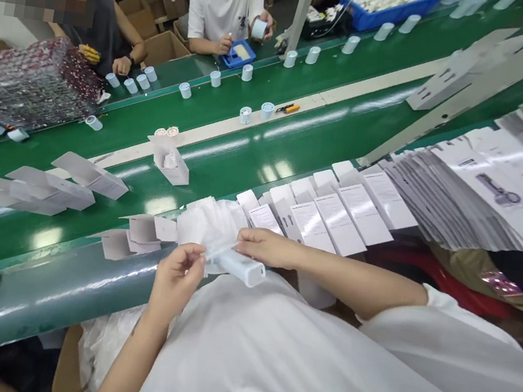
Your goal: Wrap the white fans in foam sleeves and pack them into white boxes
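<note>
A pale-blue handheld device (243, 269) with a rounded handle lies in front of my body, its end pointing right. A thin, clear plastic bag (217, 253) is around or against its left part; I cannot tell how far it covers it. My left hand (182, 269) pinches the bag's edge between thumb and fingers. My right hand (261, 246) grips the bag from above, next to the device. Behind my hands is a pile of white translucent bags (211, 220). Upright white boxes (331, 223) with printed sides stand in a row beside my right forearm.
A green conveyor belt (227, 164) runs across, carrying opened white boxes (82, 179) and pale-blue cups (215, 78). Flat printed cartons (468, 194) are stacked at right. Two co-workers sit across the belt, near a blue tray (238, 53). A metal post (301, 12) stands beyond.
</note>
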### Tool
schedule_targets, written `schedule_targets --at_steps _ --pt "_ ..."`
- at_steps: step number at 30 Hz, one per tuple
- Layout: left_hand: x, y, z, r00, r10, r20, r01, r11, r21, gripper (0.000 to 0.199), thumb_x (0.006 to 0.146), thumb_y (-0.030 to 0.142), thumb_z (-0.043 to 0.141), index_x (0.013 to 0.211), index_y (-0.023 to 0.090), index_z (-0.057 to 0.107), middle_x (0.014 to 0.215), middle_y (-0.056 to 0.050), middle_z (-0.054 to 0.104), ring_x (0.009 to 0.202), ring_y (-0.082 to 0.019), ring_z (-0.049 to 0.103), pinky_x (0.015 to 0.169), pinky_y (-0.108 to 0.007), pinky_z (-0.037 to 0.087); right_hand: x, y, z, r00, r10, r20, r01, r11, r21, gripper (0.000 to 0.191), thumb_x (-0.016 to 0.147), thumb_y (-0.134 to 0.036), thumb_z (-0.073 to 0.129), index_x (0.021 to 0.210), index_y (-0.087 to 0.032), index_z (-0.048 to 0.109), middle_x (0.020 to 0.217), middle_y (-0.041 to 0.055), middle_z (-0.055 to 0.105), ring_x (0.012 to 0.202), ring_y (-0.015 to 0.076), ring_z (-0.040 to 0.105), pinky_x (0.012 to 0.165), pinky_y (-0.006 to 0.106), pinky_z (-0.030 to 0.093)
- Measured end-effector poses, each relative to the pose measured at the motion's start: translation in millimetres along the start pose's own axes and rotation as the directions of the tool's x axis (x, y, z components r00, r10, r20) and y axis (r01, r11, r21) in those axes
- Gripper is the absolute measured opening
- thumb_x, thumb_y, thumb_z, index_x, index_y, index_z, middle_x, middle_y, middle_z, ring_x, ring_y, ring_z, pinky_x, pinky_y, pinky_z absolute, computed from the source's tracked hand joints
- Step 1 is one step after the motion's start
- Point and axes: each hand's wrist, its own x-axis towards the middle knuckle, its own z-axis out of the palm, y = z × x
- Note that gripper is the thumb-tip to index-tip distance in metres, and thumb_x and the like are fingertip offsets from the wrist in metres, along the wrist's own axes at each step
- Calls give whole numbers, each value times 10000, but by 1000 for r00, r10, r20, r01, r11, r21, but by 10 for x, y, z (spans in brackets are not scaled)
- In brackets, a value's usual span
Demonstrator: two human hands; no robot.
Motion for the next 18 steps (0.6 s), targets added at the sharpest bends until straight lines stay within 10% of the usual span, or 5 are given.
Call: schedule_targets --at_steps 7,12,18 --pt "-106 223 -257 990 -23 -142 1 987 -159 129 782 306 666 896 245 666 726 -5 623 570 -124 541 515 -238 463 -327 -614 -116 897 -440 -40 426 885 -190 190 855 -296 510 697 -197 478 717 -19 523 637 108 510 582 220 444" --pt "-105 195 -400 968 250 -5 -249 965 78 971 544 400 843 1401 333 392 1418 -126 414 1102 -326 551 704 -391 568 -151 -885 241 817 -577 18 577 817 1 229 904 -325 437 719 -189 450 1027 41 532 686 90 546 594 230 493" --pt "-7 247 -819 928 359 -98 -295 871 392 147 763 223 665 906 202 636 1001 -79 588 990 -222 586 835 -358 515 49 -1234 580 421 -872 248 905 422 -53 173 908 -218 445 748 -181 501 865 66 597 864 153 563 782 302 492"
